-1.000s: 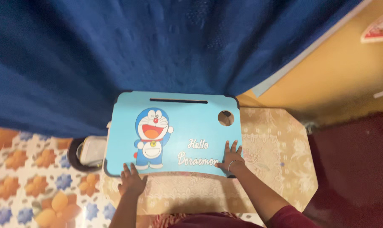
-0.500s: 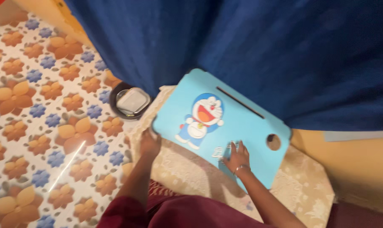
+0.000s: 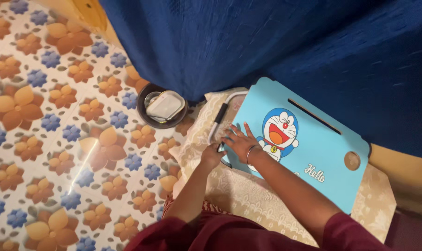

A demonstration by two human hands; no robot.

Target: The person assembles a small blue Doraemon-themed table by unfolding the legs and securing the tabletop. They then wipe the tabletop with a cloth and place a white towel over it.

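One light blue lap table (image 3: 304, 153) lies on a cream lace-patterned cushion (image 3: 248, 195), its top tilted across the view from upper left to lower right. The top bears one cartoon cat figure in blue and white, one long narrow slot near its far edge, and one round hole near its right corner. One metal leg (image 3: 219, 118), a bent tube with a black grip sleeve, sticks out past the table's left edge over the cushion's upper left corner.

Two hands are at the table's left end. The right hand (image 3: 241, 141) lies flat on the blue top with fingers spread wide, just left of the cartoon figure; one thin bangle circles its wrist. The left hand (image 3: 212, 155) is curled at the table's near left corner, beside the lower end of the leg; whether it grips the leg or the table edge cannot be told. Both arms come from dark red sleeves at the bottom edge.

Left of the cushion, on the floor tiled with orange and blue flowers, stands one dark round bowl (image 3: 162, 109) holding a pale lidded container. A deep blue curtain (image 3: 266, 42) hangs behind the table and the bowl.
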